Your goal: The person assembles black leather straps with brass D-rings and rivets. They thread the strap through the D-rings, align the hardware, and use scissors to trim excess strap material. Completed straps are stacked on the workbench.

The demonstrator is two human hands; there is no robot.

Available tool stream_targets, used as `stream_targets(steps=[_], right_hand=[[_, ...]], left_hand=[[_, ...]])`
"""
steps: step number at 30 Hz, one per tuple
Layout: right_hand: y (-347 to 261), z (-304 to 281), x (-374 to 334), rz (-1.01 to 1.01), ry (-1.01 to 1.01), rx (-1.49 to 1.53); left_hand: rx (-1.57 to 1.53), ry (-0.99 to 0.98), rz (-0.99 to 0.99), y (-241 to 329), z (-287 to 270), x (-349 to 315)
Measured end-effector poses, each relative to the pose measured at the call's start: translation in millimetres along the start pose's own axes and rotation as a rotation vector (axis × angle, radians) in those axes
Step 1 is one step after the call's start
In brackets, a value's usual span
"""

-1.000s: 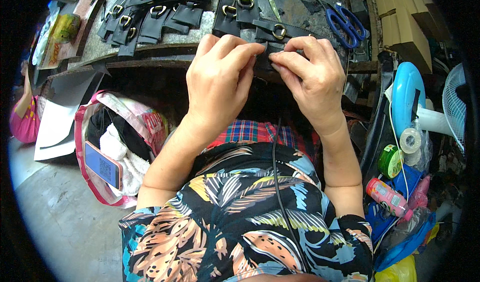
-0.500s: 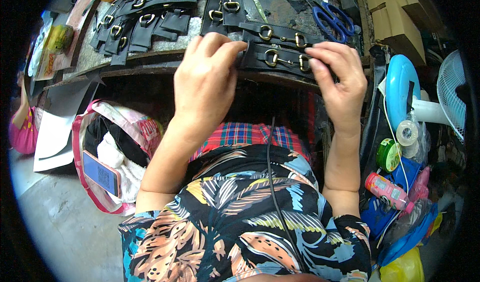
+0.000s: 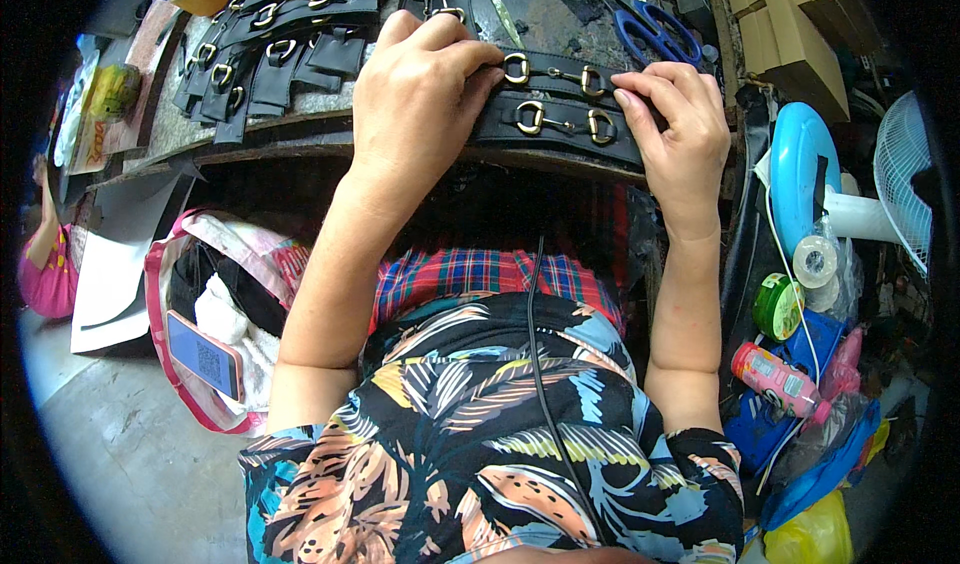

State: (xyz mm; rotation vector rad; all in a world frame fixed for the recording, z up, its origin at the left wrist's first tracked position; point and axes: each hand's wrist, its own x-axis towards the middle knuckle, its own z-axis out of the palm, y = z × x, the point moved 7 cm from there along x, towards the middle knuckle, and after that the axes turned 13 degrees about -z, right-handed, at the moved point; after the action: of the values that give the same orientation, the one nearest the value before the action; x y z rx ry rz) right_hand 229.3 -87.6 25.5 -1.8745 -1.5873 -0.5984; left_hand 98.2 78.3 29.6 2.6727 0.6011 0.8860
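Holds a black strap (image 3: 555, 71) laid out sideways at the bench (image 3: 575, 9), there on the left and near side of the blue scissors (image 3: 650, 32)! With the left hand (image 3: 425, 79), well to the left of the scissors: grip clenched on the strap's left end, thumb against finger. With the right hand (image 3: 680, 129), just on the near side of the scissors: thumb and fingertips touching the strap's right end; pinched tight or only resting, cannot tell.

And look here, a touch farther from the scissors on that same near side: a second strap (image 3: 565, 124), side by side with the first, brass-coloured rings on both! Way over to the left of the scissors, a big pile of straps (image 3: 300, 29), more rings showing. To the right of the scissors, cardboard boxes (image 3: 790, 49). Down and right from the scissors, a blue-and-white fan (image 3: 795, 179), then a green tub (image 3: 777, 307), then a pink bottle (image 3: 780, 382), tilted. Far down and left from the scissors, a bag (image 3: 160, 304) with a phone (image 3: 205, 354) leaning at its mouth!
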Motion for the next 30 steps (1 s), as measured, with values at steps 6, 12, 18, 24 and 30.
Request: stream_targets(steps=[6,12,18,24,30], right_hand=[[5,2,-6,0.063,0.041,0.056],[5,3,-8,0.082,0.070,0.068],[6,3,-10,0.085,0.109,0.076],[8,3,-12,0.099,0.152,0.085],[9,4,-16,0.104,0.158,0.077]], left_hand=[[-0.060,0.047,-0.004,-3,-1,-2],[-0.055,0.012,-0.036,-2,0,-3],[-0.060,0.022,-0.030,-1,0,-3],[-0.044,0.050,-0.006,0,0,-3],[-0.051,0.063,0.008,1,0,-4]])
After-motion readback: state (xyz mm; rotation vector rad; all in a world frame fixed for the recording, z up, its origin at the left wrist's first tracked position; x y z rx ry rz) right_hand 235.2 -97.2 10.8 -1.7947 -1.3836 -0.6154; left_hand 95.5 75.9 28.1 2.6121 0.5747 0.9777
